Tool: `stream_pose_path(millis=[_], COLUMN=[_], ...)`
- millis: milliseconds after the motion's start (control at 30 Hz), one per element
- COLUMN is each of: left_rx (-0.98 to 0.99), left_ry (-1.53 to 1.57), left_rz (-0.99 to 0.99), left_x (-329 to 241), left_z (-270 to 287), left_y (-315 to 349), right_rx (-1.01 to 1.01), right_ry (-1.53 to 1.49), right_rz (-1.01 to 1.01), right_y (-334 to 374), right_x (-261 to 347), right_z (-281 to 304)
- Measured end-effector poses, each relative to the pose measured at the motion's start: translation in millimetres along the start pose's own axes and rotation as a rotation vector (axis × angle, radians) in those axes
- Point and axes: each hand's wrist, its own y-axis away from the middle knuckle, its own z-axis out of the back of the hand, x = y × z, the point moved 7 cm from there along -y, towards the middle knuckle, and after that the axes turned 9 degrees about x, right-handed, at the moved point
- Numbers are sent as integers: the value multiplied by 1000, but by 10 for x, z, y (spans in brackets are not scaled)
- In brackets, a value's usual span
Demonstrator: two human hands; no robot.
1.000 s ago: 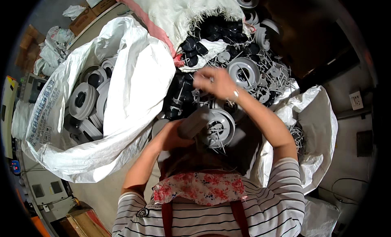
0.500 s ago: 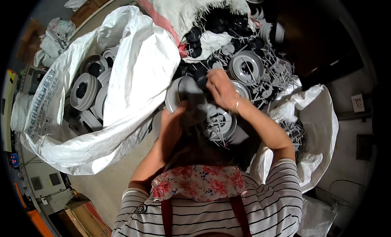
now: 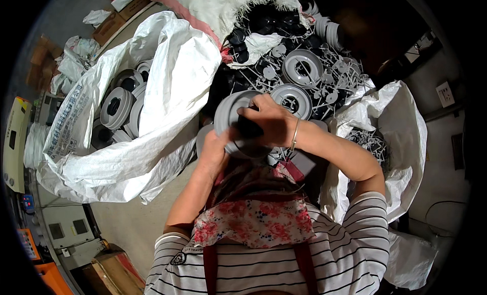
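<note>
In front of my chest I hold a stack of grey round plastic dishes (image 3: pixel 227 115), tilted and slightly blurred. My left hand (image 3: pixel 216 149) is closed around its lower left side. Over the stack's centre bends my right hand (image 3: pixel 275 121), its fingers closed on a black plastic piece (image 3: pixel 249 126) at the middle of the dishes. The exact shape of that piece is hidden by my fingers. Just beyond my right hand lie another grey dish (image 3: pixel 307 103) with loose bits in it and a further stack of grey dishes (image 3: pixel 318 67).
A white woven sack (image 3: pixel 195 57) at left holds stacked grey dishes with black centres. Grey stemmed plastic pieces (image 3: pixel 345 74) are heaped at the far right, beside black parts (image 3: pixel 238 46) spilling from another sack. At right, an open white sack (image 3: pixel 406 138) contains more stemmed pieces.
My right hand has come back from the heap to the dish stack, now with a black piece in its fingers. The stack is tilted differently in my left hand.
</note>
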Motion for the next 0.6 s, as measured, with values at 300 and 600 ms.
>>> stream_pose_path(millis=[300, 600], left_rx=[135, 17], left_ry=[52, -141], left_rz=[65, -58], left_x=[-137, -218], left_z=[-261, -223], left_y=[93, 206], right_rx=[-88, -77], right_ry=[15, -581], right_rz=[78, -371], right_y=[148, 123], right_x=[78, -97], right_z=[-15, -111])
